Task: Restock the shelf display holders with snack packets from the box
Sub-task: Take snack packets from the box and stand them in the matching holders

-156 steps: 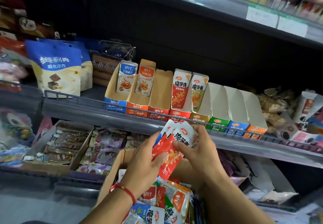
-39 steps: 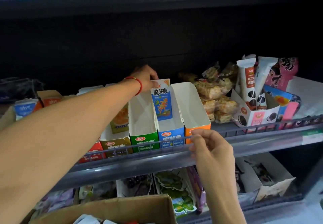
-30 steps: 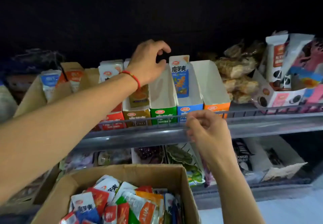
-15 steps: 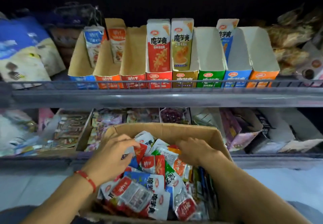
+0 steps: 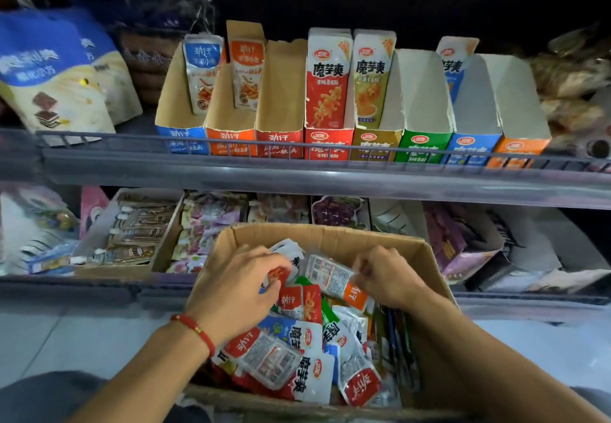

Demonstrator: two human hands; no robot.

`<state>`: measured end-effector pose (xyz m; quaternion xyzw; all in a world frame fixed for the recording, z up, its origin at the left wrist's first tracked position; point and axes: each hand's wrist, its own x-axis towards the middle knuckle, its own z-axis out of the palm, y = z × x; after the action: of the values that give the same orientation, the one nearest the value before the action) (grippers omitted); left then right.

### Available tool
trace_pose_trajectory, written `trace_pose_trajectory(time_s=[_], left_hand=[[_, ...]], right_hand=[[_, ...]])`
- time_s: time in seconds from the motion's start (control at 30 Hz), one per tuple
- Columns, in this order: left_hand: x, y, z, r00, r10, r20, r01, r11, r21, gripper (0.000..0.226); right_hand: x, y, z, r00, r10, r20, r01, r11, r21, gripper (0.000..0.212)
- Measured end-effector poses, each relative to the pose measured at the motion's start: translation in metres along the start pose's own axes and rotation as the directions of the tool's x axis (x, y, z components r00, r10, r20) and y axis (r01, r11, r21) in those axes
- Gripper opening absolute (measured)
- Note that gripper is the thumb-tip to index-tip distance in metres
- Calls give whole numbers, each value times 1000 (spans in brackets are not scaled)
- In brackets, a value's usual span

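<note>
An open cardboard box (image 5: 325,236) holds several mixed snack packets (image 5: 299,336). Both hands are inside it. My left hand (image 5: 236,285), with a red cord on its wrist, pinches a small red packet (image 5: 277,274) among the pile. My right hand (image 5: 385,275) pinches the edge of an orange-ended packet (image 5: 334,277) lying label side down. On the shelf above stands a row of cardboard display holders (image 5: 426,115). The blue-fronted holder (image 5: 471,115) has one blue packet (image 5: 454,59). The green holder, the orange holder (image 5: 519,115) and one brown holder (image 5: 281,92) show no packets.
A grey shelf rail (image 5: 297,174) runs in front of the holders. Blue biscuit bags (image 5: 53,72) stand at the left, wrapped snacks (image 5: 572,85) at the right. The lower shelf behind the box carries trays of other sweets (image 5: 132,234).
My left hand let go of the blue packet in the blue holder and came down. My right hand left the rail. Both now pick among the packets in the box.
</note>
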<state>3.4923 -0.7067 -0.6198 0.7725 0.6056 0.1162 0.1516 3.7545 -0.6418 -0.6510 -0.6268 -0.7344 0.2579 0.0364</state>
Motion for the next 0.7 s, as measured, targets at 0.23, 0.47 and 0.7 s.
trace_pose_trajectory(time_s=[0.23, 0.47, 0.7], left_hand=[[7, 39, -8, 995, -45, -87, 33, 990, -138, 87], [14, 31, 13, 952, 306, 3, -305, 950, -67, 92], [18, 30, 18, 978, 129, -164, -182, 912, -367, 30]], right_hand=[[-37, -7, -48, 998, -43, -41, 56, 915, 401, 11], [-52, -9, -48, 952, -2, 307, -283, 379, 881, 21], [-58, -16, -49, 950, -25, 312, -297, 237, 925, 42]])
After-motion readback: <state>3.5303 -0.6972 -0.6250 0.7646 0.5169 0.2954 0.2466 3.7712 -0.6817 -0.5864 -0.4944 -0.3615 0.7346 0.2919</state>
